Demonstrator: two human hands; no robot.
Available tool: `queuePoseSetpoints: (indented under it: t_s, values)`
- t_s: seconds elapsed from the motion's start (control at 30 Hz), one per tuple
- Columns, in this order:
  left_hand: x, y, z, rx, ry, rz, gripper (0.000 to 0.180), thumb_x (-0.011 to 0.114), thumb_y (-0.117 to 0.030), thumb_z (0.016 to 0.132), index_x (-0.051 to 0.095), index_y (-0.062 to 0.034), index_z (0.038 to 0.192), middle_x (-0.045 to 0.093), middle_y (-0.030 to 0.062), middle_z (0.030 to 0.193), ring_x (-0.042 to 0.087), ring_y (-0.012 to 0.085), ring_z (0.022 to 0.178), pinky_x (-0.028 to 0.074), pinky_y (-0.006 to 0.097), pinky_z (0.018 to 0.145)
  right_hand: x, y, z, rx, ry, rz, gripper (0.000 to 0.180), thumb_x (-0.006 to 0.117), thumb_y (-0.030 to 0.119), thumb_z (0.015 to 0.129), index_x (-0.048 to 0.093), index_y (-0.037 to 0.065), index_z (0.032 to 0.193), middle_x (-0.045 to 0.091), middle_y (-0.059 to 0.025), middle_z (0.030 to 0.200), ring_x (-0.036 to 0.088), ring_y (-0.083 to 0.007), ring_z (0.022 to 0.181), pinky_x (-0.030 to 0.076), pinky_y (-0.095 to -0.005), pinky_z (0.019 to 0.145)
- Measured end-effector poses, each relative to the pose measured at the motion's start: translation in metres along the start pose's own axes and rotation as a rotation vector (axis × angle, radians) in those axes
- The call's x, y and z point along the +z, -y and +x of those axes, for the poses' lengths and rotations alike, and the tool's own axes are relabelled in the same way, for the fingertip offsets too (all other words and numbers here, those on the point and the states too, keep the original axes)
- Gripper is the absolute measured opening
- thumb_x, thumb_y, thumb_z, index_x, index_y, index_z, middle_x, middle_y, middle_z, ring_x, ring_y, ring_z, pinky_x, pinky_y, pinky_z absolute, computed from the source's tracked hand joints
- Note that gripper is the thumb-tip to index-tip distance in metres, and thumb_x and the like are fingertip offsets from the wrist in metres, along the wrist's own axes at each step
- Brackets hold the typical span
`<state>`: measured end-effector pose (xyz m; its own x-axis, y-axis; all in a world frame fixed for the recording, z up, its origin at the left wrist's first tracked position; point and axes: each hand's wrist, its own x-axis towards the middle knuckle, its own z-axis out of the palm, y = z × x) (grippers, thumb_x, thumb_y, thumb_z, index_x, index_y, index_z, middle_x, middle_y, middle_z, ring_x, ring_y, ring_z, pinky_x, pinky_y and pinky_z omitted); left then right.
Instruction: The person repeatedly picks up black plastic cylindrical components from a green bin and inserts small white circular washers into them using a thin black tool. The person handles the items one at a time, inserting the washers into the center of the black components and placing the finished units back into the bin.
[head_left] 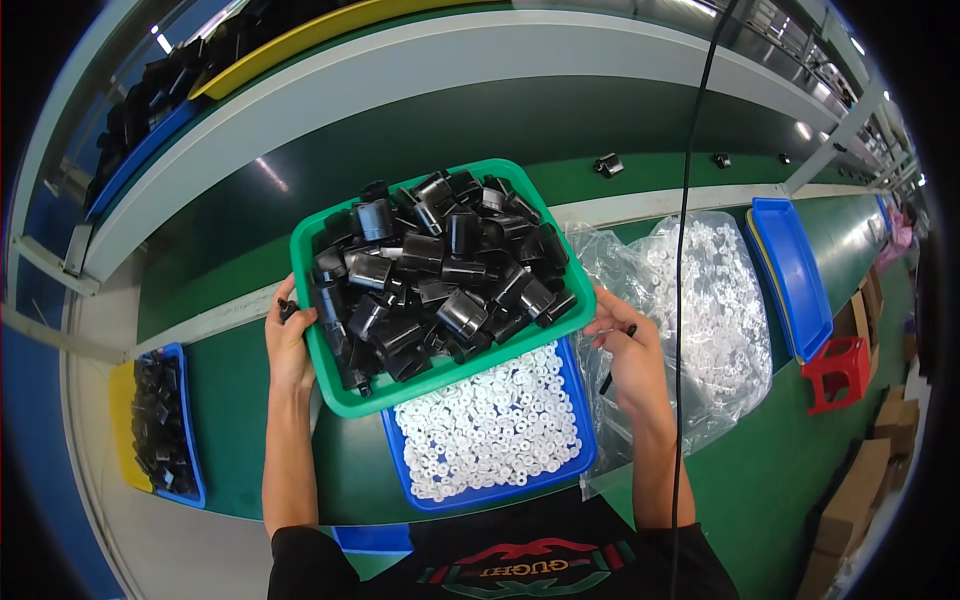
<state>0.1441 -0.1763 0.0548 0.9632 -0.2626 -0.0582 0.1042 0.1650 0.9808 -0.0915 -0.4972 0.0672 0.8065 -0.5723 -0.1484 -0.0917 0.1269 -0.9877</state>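
Note:
Between my hands is a green tray (430, 378) heaped with black cylindrical plastic parts (420, 252), tilted so its right side sits farther from me. My left hand (290, 345) is closed on its left edge, thumb on the rim; a small black piece (288, 309) shows by the fingers. My right hand (628, 350) grips the right edge, and a thin black pen-like tool (606, 382) pokes out of that fist. Partly under the green tray lies a blue tray (505, 496) full of small white rings (490, 430).
Right of the trays lies a clear plastic bag (705, 310) of white rings. Black parts (608, 165) lie spaced along the green belt beyond. A blue-and-yellow bin stack (160, 420) stands left, blue trays (795, 270) and a red stool (838, 372) right. A black cable (684, 200) hangs in front.

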Motion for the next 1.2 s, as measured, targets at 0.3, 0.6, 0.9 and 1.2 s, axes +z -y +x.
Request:
queuePoseSetpoints:
  t_s: [0.3, 0.6, 0.9, 1.2]
  values:
    - [0.021, 0.016, 0.020, -0.057, 0.047, 0.079, 0.057, 0.044, 0.005, 0.081, 0.048, -0.0006, 0.137, 0.062, 0.0072, 0.110, 0.063, 0.0140, 0.092, 0.053, 0.029, 0.087, -0.012, 0.008, -0.008, 0.182, -0.025, 0.077, 0.060, 0.041, -0.009, 0.077, 0.054, -0.003, 0.135, 0.060, -0.0138, 0.119, 0.059, -0.0136, 0.076, 0.047, -0.0276, 0.058]
    - [-0.001, 0.020, 0.002, 0.366, -0.222, 0.587, 0.039, 0.078, -0.003, 0.079, 0.058, -0.0023, 0.113, 0.055, 0.0013, 0.090, 0.050, 0.0076, 0.079, 0.042, 0.023, 0.069, 0.031, 0.020, -0.047, -0.651, 0.223, -0.971, 0.025, 0.069, 0.008, 0.080, 0.066, 0.008, 0.105, 0.054, -0.0072, 0.079, 0.059, -0.0213, 0.056, 0.047, -0.0320, 0.050]
    - [0.021, -0.008, -0.066, 0.823, 0.149, 0.597, 0.057, 0.063, 0.001, 0.066, 0.044, 0.0020, 0.120, 0.051, 0.0131, 0.095, 0.051, 0.0225, 0.091, 0.046, 0.034, 0.080, 0.075, -0.013, -0.038, -0.702, 0.593, -1.254, 0.011, 0.069, 0.013, 0.076, 0.063, 0.009, 0.085, 0.055, -0.0053, 0.081, 0.065, -0.0198, 0.064, 0.051, -0.0323, 0.051]
    - [0.050, -0.003, -0.100, 0.513, 0.275, 0.188, 0.047, 0.081, 0.006, 0.071, 0.061, 0.0048, 0.114, 0.060, 0.0163, 0.109, 0.062, 0.0241, 0.095, 0.053, 0.034, 0.085, 0.072, 0.003, -0.030, -0.565, 0.473, -0.915, 0.018, 0.074, 0.007, 0.079, 0.068, 0.008, 0.096, 0.060, -0.0061, 0.086, 0.062, -0.0270, 0.064, 0.050, -0.0369, 0.056]
